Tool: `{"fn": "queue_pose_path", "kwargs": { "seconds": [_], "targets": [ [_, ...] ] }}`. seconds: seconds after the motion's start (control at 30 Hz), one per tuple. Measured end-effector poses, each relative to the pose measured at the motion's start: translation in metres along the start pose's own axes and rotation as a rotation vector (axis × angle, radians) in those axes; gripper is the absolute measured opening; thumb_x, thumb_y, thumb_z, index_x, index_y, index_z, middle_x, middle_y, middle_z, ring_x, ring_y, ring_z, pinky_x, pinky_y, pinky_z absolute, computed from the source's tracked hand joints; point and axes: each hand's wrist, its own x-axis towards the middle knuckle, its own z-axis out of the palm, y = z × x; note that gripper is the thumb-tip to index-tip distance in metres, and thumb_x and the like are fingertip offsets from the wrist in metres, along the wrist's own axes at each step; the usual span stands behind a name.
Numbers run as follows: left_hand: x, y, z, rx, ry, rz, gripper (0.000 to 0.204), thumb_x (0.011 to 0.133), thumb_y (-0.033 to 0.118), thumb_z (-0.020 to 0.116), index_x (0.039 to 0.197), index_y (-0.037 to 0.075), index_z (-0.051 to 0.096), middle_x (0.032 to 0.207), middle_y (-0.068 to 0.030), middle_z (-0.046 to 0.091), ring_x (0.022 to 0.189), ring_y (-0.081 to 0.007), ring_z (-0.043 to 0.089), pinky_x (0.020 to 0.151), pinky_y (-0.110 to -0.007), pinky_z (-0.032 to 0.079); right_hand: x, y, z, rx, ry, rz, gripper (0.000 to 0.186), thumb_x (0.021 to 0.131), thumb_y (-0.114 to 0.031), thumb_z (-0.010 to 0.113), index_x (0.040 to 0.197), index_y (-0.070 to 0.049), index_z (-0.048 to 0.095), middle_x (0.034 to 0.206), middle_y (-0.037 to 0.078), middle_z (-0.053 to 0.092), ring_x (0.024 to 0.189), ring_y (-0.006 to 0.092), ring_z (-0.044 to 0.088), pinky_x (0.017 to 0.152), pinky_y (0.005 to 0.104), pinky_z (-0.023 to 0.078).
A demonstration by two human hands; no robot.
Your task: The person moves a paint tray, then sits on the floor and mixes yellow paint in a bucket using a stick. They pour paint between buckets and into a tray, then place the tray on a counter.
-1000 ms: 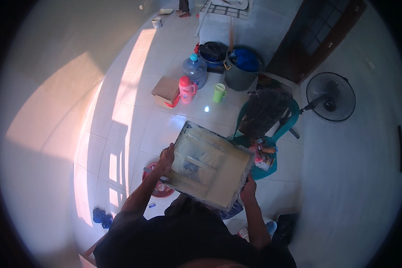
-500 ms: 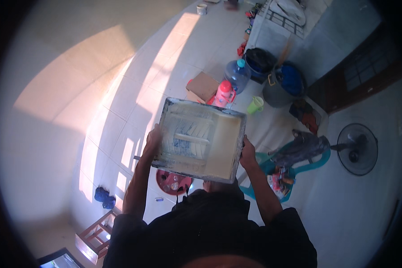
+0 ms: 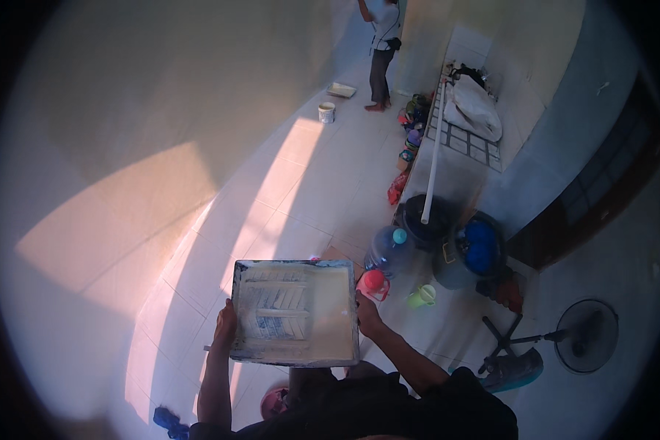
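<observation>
A paint tray (image 3: 275, 328) with dark, smeared edges is held level in front of my body. Cream paint (image 3: 331, 315) pools in its right part, while the ribbed slope on the left is thinly coated. My left hand (image 3: 226, 323) is closed on the tray's left edge, its fingers partly hidden behind it. On the right edge, my right hand (image 3: 367, 314) grips with the fingers largely out of sight under the rim. A short grey bar end (image 3: 208, 348) sticks out beside my left wrist.
A pink flask (image 3: 374, 284), a large water bottle (image 3: 387, 251) and a green cup (image 3: 422, 296) stand beyond the tray. Farther off are a paint bucket (image 3: 326, 112), another tray (image 3: 341, 89) and a person (image 3: 383, 55). A fan (image 3: 587, 336) stands at right.
My view has tilted up, so the tray sits lower and slightly left in it. The person and far tray have come into sight. Both hands keep hold of the paint tray.
</observation>
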Motion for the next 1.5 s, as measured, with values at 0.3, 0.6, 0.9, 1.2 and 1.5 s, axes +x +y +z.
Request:
{"fn": "queue_pose_path", "kwargs": {
  "seconds": [0.3,0.6,0.9,1.2,1.5],
  "targets": [
    [0.215,0.101,-0.04,0.003,-0.048,0.129,0.077,0.098,0.055,0.023,0.128,-0.01,0.05,0.121,-0.0263,0.059,0.114,-0.0336,0.058,0.098,-0.043,0.042,0.153,-0.078,0.096,0.11,0.052,0.019,0.04,0.103,-0.037,0.035,0.115,-0.005,0.056,0.099,0.008,0.063,0.088,0.0192,0.061,0.084,0.0371,0.049],
    [0.367,0.246,-0.056,0.044,-0.15,0.202,0.073,0.1,0.049,0.022,0.12,-0.013,0.054,0.117,-0.0329,0.057,0.116,-0.0434,0.053,0.1,-0.045,0.04,0.287,-0.107,0.137,0.283,0.302,0.014,0.04,0.102,-0.037,0.039,0.115,-0.004,0.058,0.099,0.009,0.063,0.09,0.0219,0.063,0.087,0.039,0.049],
    [0.551,0.367,-0.006,0.144,-0.323,0.354,0.074,0.1,0.052,0.021,0.123,-0.011,0.053,0.118,-0.0283,0.059,0.115,-0.0387,0.055,0.1,-0.044,0.041,0.431,-0.143,0.138,0.282,0.394,-0.215,0.042,0.101,-0.039,0.041,0.116,-0.003,0.057,0.106,0.01,0.063,0.095,0.0195,0.06,0.089,0.037,0.046],
    [0.663,0.531,0.044,0.052,-0.528,0.36,0.071,0.1,0.054,0.025,0.128,-0.007,0.051,0.122,-0.0213,0.058,0.11,-0.0306,0.057,0.096,-0.04,0.043,0.549,-0.26,0.137,0.377,0.435,-0.334,0.047,0.102,-0.036,0.036,0.123,0.003,0.053,0.112,0.011,0.06,0.102,0.0187,0.057,0.093,0.035,0.045],
    [0.761,0.651,0.215,0.232,-0.689,0.333,0.07,0.101,0.05,0.024,0.129,-0.009,0.049,0.121,-0.0226,0.057,0.109,-0.0304,0.057,0.096,-0.04,0.042,0.632,-0.3,0.062,0.532,0.691,-0.279,0.048,0.101,-0.036,0.034,0.125,0.002,0.051,0.113,0.013,0.06,0.104,0.0197,0.057,0.094,0.034,0.042]
  ]
}}
